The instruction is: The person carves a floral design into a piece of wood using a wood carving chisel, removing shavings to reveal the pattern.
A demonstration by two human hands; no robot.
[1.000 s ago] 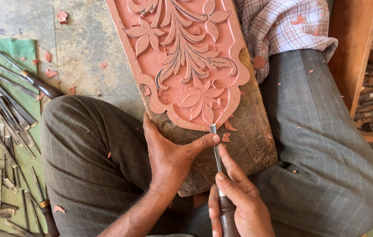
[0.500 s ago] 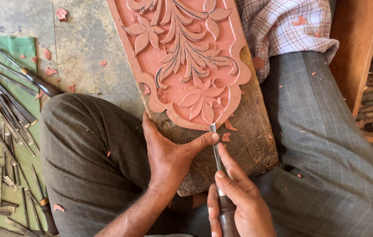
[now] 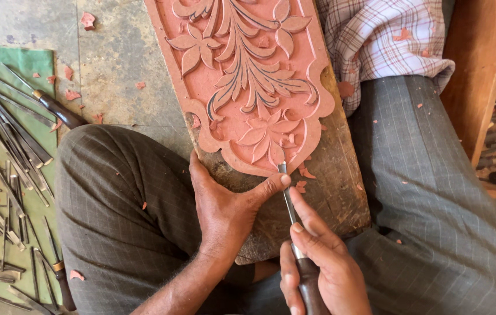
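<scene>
Steel chisel [image 3: 287, 201] gripped in my right hand [image 3: 322, 271], its tip set against the lower edge of the reddish carved floral panel [image 3: 242, 81]. My left hand [image 3: 224, 210] rests open on the worn wooden board [image 3: 335, 192] across my lap, thumb steadying the blade. More carving tools [image 3: 9, 146] lie on green cloth [image 3: 15, 64] to my left.

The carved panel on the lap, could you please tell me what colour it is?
Terracotta pink, seen in the head view: the carved panel.
</scene>
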